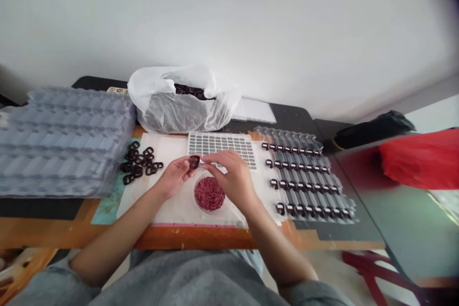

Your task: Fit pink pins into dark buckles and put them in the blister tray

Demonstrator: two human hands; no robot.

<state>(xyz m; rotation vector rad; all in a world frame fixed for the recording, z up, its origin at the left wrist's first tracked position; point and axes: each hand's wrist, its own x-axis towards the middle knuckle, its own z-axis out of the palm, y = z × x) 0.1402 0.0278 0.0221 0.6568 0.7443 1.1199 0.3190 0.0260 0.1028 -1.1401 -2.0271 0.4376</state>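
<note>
My left hand point(174, 176) grips a small dark brown buckle-shaped piece point(194, 162) between thumb and fingers. Close against its right side, my right hand point(229, 172) is closed in a pinch; a tiny pale thing shows at the fingertips, too small to name. Below the hands stands a round clear tub point(197, 204) of short dark red pieces point(210, 193). Behind the right hand lies a white sheet point(222, 135) with rows of small grey rectangles. To the left is a loose pile of similar dark pieces point(138, 162).
A stack of clear ridged plastic trays point(68, 143) fills the left side. One ridged tray point(308, 177) at the right carries rows of dark pieces with white marks. A white plastic bag point(182, 110) of dark pieces stands at the back. A red bag point(421, 158) lies far right.
</note>
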